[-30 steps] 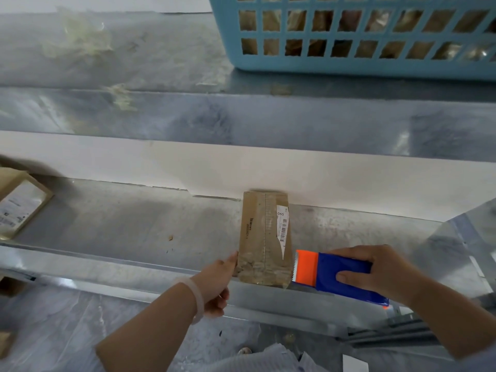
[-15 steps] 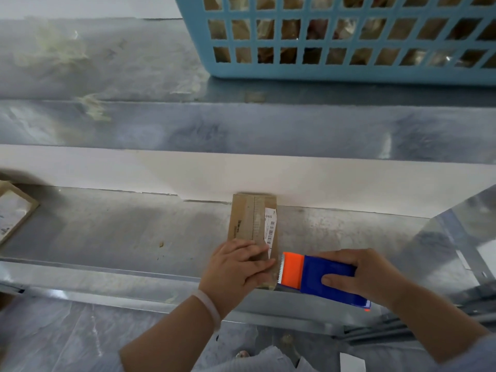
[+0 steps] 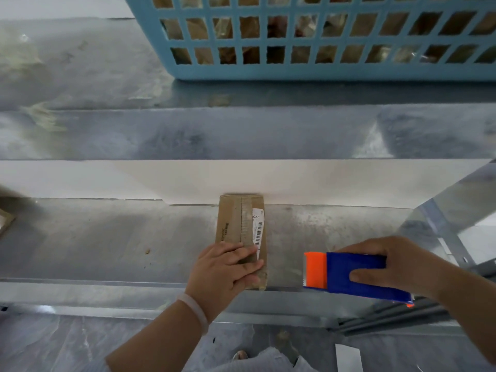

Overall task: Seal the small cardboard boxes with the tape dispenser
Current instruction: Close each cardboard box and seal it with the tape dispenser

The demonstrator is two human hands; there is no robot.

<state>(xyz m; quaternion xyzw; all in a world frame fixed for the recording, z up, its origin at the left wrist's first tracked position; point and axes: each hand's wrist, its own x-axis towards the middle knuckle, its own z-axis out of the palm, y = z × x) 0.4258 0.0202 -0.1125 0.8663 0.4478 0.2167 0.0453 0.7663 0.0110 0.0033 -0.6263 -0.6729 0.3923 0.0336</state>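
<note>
Small cardboard box (image 3: 240,224) lies flat on the metal table (image 3: 107,237), long axis running near-to-far, far end against the white back wall. Clear tape strip down its top, barcode label (image 3: 258,229) on the right side. Left hand (image 3: 222,272) covers the box's near end, fingers (image 3: 249,267) straight and laid flat across the top, pressing, not curled round it. Pale band (image 3: 196,310) on that wrist. Right hand (image 3: 397,267) is to the right of the box and apart from it, wrapped round the blue tape dispenser (image 3: 349,275), thumb on the near side; orange end points left twd the box w/ a gap between. Blue lattice basket (image 3: 295,68) sits on the far upper ledge; brownish packets show thru its holes, can't tell what they are.
</note>
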